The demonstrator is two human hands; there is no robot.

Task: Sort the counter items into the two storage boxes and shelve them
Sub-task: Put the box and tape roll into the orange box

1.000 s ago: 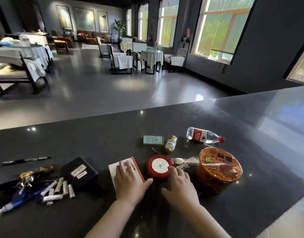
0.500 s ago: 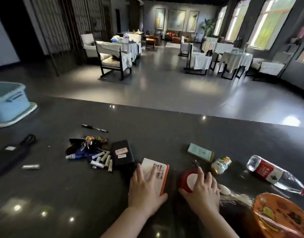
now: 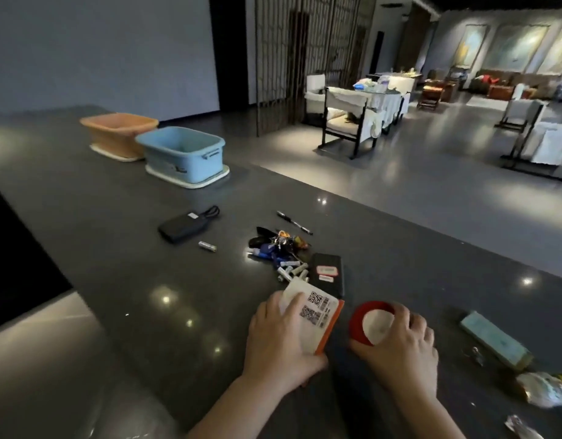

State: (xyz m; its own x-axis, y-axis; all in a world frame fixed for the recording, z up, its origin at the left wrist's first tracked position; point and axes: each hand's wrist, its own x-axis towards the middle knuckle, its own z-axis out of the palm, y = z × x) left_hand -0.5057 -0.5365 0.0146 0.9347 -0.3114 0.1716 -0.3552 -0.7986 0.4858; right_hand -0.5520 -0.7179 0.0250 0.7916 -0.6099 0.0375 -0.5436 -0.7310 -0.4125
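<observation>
Storage boxes: 2, orange box [image 3: 118, 134], blue box [image 3: 181, 155]; hands: left [image 3: 278, 346] grips booklet [image 3: 311, 318]; right [image 3: 400, 346] grips red tin [image 3: 365, 321]

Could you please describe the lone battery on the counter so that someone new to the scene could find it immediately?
Start at the blue storage box on the dark counter and come toward the camera to the black pouch with a cord. The single battery lies just nearer than that pouch. Unlike the clustered batteries beside the key bundle, it lies alone, touching nothing.

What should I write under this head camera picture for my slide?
Left hand holds an orange-edged booklet, right hand a red tin.
</observation>
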